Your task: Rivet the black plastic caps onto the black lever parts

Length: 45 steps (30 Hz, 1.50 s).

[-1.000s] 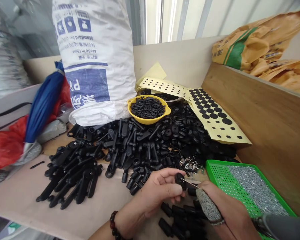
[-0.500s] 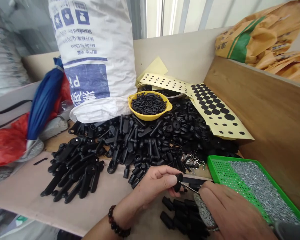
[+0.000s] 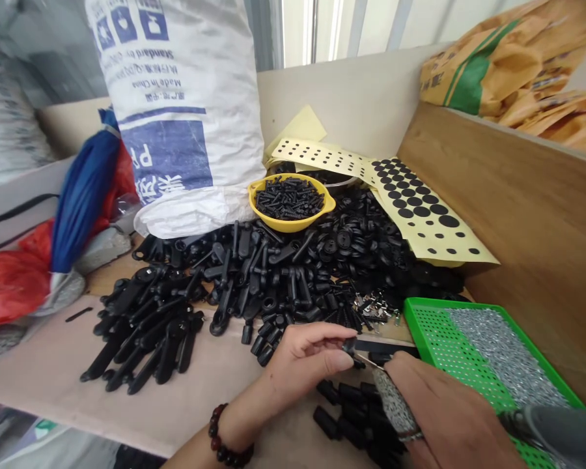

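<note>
My left hand (image 3: 307, 358), a dark bead bracelet (image 3: 219, 436) on its wrist, pinches a small black round part (image 3: 350, 344) between thumb and fingers. Most of that part is hidden by the fingers. My right hand (image 3: 449, 410) is wrapped round a thin metal pick (image 3: 368, 359) with a speckled, wrapped-looking handle (image 3: 394, 400). The pick's tip meets or nearly meets the black part; I cannot tell which. Below the hands lie several short black sleeves (image 3: 351, 417) on the pale tabletop (image 3: 53, 371).
Behind the hands spreads a heap of black plastic parts (image 3: 273, 267), with finished-looking black handles (image 3: 146, 326) to the left. A yellow bowl (image 3: 293, 225) holds black screws. A green tray (image 3: 473, 365) of small metal pieces and a dark grey cylinder (image 3: 557, 423) are at right.
The black disc has turned within my left fingers and shows less now. My right hand and the pick have shifted slightly down and left. The grey cylinder shows more at lower right.
</note>
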{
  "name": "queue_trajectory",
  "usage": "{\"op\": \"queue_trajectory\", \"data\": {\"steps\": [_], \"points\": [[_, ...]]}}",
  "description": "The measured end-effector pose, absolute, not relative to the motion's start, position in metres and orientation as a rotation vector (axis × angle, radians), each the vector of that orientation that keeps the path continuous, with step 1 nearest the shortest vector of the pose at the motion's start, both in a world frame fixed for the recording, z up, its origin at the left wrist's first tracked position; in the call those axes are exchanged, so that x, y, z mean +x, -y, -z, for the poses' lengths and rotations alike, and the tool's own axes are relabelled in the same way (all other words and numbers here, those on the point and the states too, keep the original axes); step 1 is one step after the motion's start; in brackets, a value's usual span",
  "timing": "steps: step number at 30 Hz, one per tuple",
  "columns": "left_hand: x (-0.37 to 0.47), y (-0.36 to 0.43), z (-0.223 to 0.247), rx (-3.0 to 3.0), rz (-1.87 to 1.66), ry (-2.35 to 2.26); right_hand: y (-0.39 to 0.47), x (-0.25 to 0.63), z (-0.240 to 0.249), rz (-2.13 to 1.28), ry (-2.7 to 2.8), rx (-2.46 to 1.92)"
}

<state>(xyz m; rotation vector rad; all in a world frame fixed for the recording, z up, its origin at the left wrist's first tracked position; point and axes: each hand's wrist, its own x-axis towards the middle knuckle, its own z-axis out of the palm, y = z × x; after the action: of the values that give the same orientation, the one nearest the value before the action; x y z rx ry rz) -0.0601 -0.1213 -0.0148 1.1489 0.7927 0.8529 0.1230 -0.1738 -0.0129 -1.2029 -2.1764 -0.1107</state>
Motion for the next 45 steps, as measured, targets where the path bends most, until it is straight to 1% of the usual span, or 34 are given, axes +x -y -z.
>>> {"op": "queue_trajectory", "data": {"steps": [4,7,10,13,16,19,21,23,27,36,38,42,45], "points": [[-0.057,0.125,0.011,1.426,-0.820,-0.812,0.167,0.117,0.010,0.216,2.220,-1.138],[-0.052,0.130,0.009,1.607,-0.932,-0.883,0.162,0.117,0.019,0.288,2.195,-1.162],[-0.048,0.139,0.005,1.736,-1.017,-0.947,0.161,0.119,0.028,0.277,2.171,-1.196],[-0.046,0.145,0.001,1.780,-0.992,-0.913,0.162,0.120,0.028,0.210,2.164,-1.198],[-0.047,0.142,0.002,1.576,-0.937,-0.941,0.163,0.121,0.020,-0.023,2.163,-1.147],[-0.047,0.136,0.008,1.087,-0.890,-0.918,0.165,0.126,0.011,-0.389,2.145,-1.083],[-0.047,0.134,0.009,0.795,-0.877,-0.845,0.165,0.131,0.010,-0.505,2.093,-1.094],[-0.046,0.134,0.008,0.628,-0.863,-0.758,0.166,0.134,0.013,-0.478,2.050,-1.131],[-0.042,0.139,0.004,0.483,-0.854,-0.630,0.165,0.131,0.025,-0.442,2.097,-1.113],[-0.037,0.148,0.003,0.377,-0.931,-0.639,0.167,0.128,0.035,-0.172,2.119,-1.086],[-0.038,0.148,0.003,0.376,-0.935,-0.643,0.168,0.127,0.035,-0.079,2.130,-1.090],[-0.037,0.150,0.004,0.366,-0.917,-0.656,0.166,0.125,0.035,0.219,2.139,-1.068],[-0.037,0.153,0.004,0.338,-0.884,-0.668,0.165,0.124,0.036,0.339,2.163,-1.020]]}}
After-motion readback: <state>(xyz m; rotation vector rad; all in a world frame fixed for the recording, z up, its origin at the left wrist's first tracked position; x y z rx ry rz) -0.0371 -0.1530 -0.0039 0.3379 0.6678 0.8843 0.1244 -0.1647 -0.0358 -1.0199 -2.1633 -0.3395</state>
